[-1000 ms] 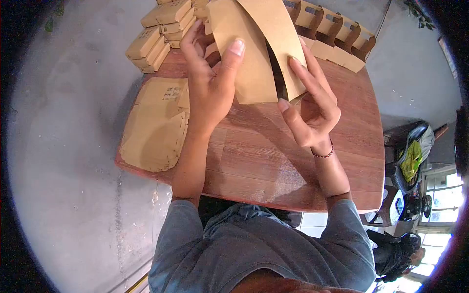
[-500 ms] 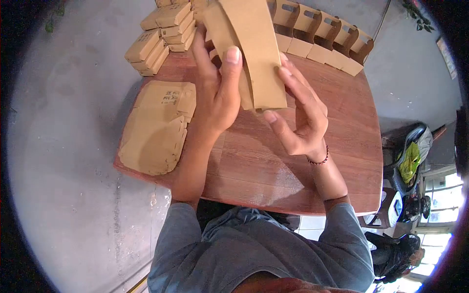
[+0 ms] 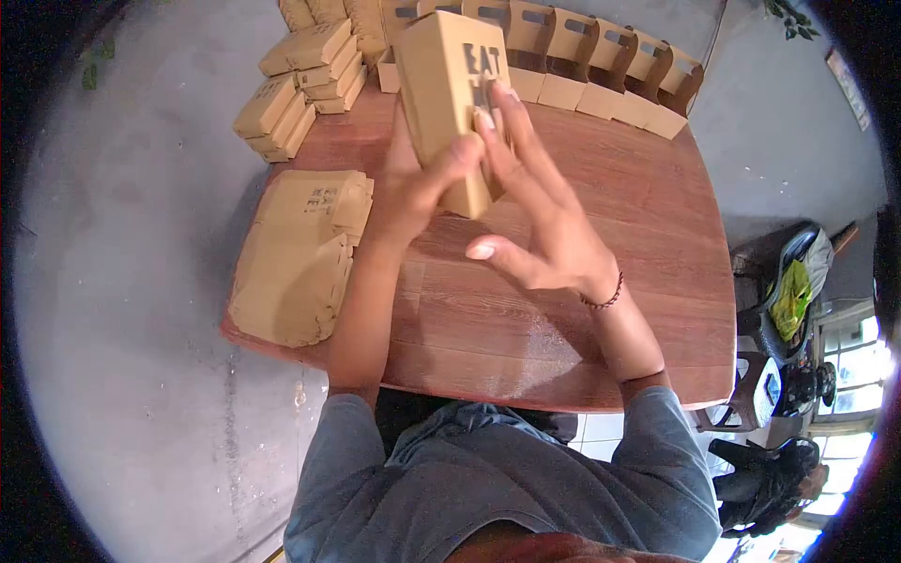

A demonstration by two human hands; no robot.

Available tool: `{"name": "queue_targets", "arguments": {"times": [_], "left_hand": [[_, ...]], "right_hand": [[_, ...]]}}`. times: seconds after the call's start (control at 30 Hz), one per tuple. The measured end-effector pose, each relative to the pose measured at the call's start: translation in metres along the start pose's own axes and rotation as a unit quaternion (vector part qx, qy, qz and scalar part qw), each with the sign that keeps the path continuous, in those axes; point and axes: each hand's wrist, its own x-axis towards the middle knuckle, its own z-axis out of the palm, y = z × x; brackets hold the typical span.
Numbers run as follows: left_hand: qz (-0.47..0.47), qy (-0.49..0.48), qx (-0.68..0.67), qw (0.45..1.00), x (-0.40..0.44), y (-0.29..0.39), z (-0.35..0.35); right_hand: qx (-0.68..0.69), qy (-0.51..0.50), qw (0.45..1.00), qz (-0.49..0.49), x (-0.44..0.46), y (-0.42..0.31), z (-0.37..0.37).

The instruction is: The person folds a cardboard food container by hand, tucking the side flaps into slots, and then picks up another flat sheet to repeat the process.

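A folded brown cardboard box (image 3: 434, 103) is held up above the table, tilted, with "EAT" printed on its right face. My left hand (image 3: 418, 192) grips the lower left of it, thumb across the near side and the other fingers mostly hidden behind. Against the printed face lie the outstretched fingers of my right hand (image 3: 549, 220), its thumb spread away below the box. Left of my left forearm, flat cardboard blanks (image 3: 286, 258) lie on the table, the top one printed.
The brown wooden table (image 3: 601, 310) stands beside a grey wall. Folded boxes (image 3: 305, 52) are stacked at the back left. Open cardboard carriers with handle holes (image 3: 601, 66) line the back edge. Chairs (image 3: 751, 394) and a person (image 3: 770, 483) are at the right.
The box has turned so its printed face shows, and it sits slightly lower. My right fingers have moved up and left onto that face, while my left hand keeps its grip.
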Motion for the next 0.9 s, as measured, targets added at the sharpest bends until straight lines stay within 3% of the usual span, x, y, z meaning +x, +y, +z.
{"name": "queue_targets", "arguments": {"times": [0.03,0.1,0.17,0.23,0.3,0.37,0.43,0.5,0.53,0.57,0.6,0.63,0.7,0.73,0.77,0.83,0.87,0.9], "left_hand": [[-0.002,-0.006,0.0,1.0,0.0,0.002,-0.002],[-0.107,-0.024,-0.098,0.989,0.0,0.009,-0.008],[-0.118,-0.052,-0.099,0.987,-0.003,0.011,-0.011],[-0.184,-0.172,-0.106,0.962,-0.006,0.015,-0.014],[-0.192,-0.179,-0.079,0.962,-0.009,0.019,-0.013],[-0.21,-0.297,0.046,0.93,-0.007,0.026,-0.014],[-0.212,-0.3,0.041,0.929,-0.009,0.029,-0.014],[-0.268,-0.234,-0.091,0.93,-0.009,0.024,-0.021],[-0.269,-0.233,-0.089,0.93,-0.007,0.023,-0.02],[-0.174,-0.186,-0.157,0.954,-0.005,0.021,-0.015],[-0.074,-0.136,-0.222,0.963,-0.003,0.019,-0.01],[-0.072,-0.134,-0.22,0.964,-0.002,0.017,-0.005],[0.073,-0.089,-0.111,0.987,0.0,0.013,0.004],[0.098,-0.072,0.017,0.992,-0.005,0.014,0.004],[0.096,-0.07,0.018,0.993,-0.005,0.011,0.002],[0.207,-0.094,0.007,0.974,-0.005,0.006,-0.004],[0.206,-0.092,0.01,0.974,-0.007,0.005,-0.003],[0.198,-0.079,-0.076,0.974,-0.009,0.007,0.004]], "right_hand": [[-0.002,0.005,1.0,0.003,0.001,0.002,-0.007],[-0.041,0.051,0.998,-0.018,0.003,0.007,-0.02],[-0.035,0.076,0.996,-0.015,0.002,0.013,-0.03],[0.005,0.088,0.996,0.009,0.001,0.017,-0.044],[0.059,0.118,0.99,0.059,-0.006,0.026,-0.045],[0.17,-0.014,0.974,0.149,-0.01,0.029,-0.047],[0.199,-0.032,0.971,0.131,-0.007,0.023,-0.044],[0.158,0.056,0.974,0.154,-0.006,0.019,-0.043],[0.202,0.078,0.962,0.166,-0.009,0.021,-0.044],[0.204,0.078,0.962,0.165,-0.008,0.02,-0.043],[0.195,0.153,0.955,0.164,-0.006,0.017,-0.043],[0.185,0.227,0.942,0.163,-0.005,0.015,-0.043],[0.189,0.225,0.939,0.18,-0.005,0.003,-0.042],[0.201,0.197,0.939,0.199,-0.005,-0.004,-0.041],[0.213,0.168,0.937,0.218,-0.006,-0.009,-0.04],[0.265,0.152,0.929,0.208,-0.006,-0.013,-0.036],[0.356,0.166,0.903,0.176,-0.005,-0.014,-0.031],[0.444,0.177,0.867,0.143,-0.003,-0.015,-0.028]]}}
